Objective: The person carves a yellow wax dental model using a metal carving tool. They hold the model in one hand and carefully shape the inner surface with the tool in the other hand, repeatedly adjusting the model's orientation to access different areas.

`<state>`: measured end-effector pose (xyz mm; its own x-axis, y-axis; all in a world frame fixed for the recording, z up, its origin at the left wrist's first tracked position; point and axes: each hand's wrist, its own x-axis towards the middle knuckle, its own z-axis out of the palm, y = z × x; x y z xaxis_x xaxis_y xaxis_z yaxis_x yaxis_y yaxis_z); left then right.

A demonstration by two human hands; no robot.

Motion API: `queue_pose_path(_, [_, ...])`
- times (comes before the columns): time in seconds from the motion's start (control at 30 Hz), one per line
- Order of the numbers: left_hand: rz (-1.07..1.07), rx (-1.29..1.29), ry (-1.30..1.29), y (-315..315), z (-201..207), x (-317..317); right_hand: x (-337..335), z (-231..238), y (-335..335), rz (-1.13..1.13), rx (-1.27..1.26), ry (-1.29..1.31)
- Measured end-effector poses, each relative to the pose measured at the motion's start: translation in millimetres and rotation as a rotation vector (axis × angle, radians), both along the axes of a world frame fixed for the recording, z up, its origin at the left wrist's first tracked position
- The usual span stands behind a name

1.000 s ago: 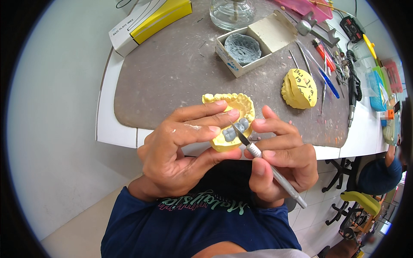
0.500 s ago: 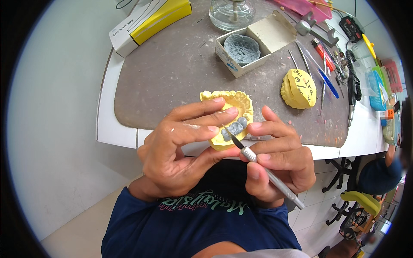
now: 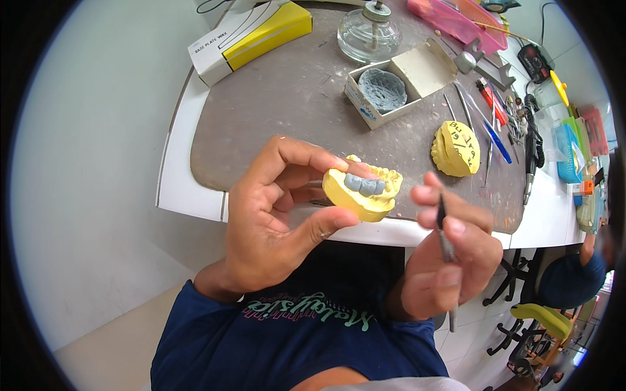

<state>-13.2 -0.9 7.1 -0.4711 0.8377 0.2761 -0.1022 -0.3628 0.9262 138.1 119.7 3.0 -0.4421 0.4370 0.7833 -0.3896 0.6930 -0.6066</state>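
Long white-and-yellow box (image 3: 251,39): dark printed words. Small open cardboard box (image 3: 394,116): blue print. Loose yellow dental cast (image 3: 456,148): black handwritten letters, numbers. Dark blue shirt (image 3: 293,352): curly light-green letters.

1. Place: dental lab, single work bench (image 3: 190,203) in front.
2. Casts, toothed, yellow: one in hand (image 3: 353,202), set with grey teeth (image 3: 365,186); a second cast (image 3: 458,151) on the bench.
3. Wax (image 3: 382,90), grey, in open box (image 3: 427,68).
4. Lamp (image 3: 357,40), glass, wick-type.
5. Handpiece (image 3: 529,173), beside small tools (image 3: 515,111).
6. Knife (image 3: 447,246), slim, pointed.
7. Chair (image 3: 546,320), green; second person (image 3: 572,280) nearby.
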Motion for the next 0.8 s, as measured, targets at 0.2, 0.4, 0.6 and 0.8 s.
queue_pose_path(0.2, [0.083, 0.004, 0.023, 0, 3, 3, -11, -2, -4, -0.278, -0.103, 0.164])
queue_pose_path(0.4, [0.106, 0.099, 0.258, 3, -10, -2, -10, 10, -27, -0.197, -0.042, -0.020])
queue_pose_path(0.6, [0.130, 0.101, 0.355, 0, -13, -5, -13, 1, -25, -0.077, -0.013, -0.092])
queue_pose_path(0.8, [0.139, 0.104, 0.386, 1, -13, -5, -14, 1, -23, -0.104, 0.019, -0.114])
